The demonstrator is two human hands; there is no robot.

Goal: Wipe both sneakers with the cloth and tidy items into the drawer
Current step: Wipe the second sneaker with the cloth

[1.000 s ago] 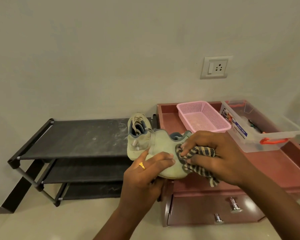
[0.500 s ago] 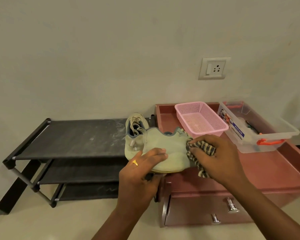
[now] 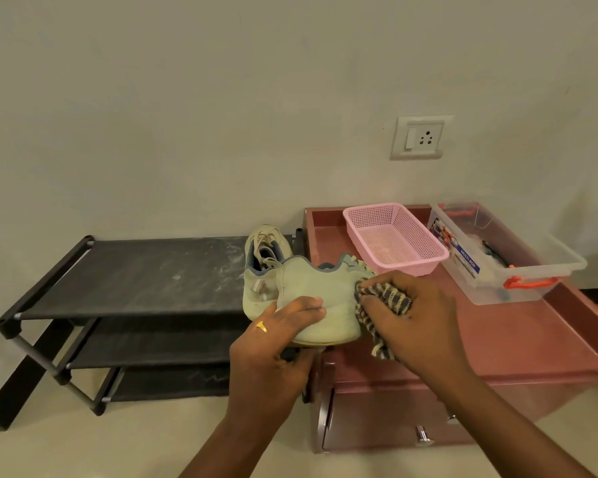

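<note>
The black shoe rack (image 3: 135,270) stood left of the reddish desk (image 3: 515,339). One pale sneaker (image 3: 259,288) sat on the rack's right end. The left hand (image 3: 273,346) gripped the other sneaker (image 3: 318,298) with curled fingers above the desk's left edge. The right hand (image 3: 418,319) had its fingers bunched round the striped cloth (image 3: 384,298), pressing it against that sneaker.

two sneakers (image 3: 316,305), one cloth (image 3: 384,299), one basket (image 3: 415,268), one box (image 3: 480,288).

A room in a home — the shoe corner.
A black shoe rack (image 3: 135,274) stands against a plain wall (image 3: 221,98), a sneaker (image 3: 258,289) at the right end of its top shelf. Just beside it is a reddish cabinet (image 3: 515,339) with a drawer (image 3: 377,426) — a pink basket (image 3: 408,267) and a clear box (image 3: 463,263) sit near its back edge, below a wall socket (image 3: 421,138).
</note>
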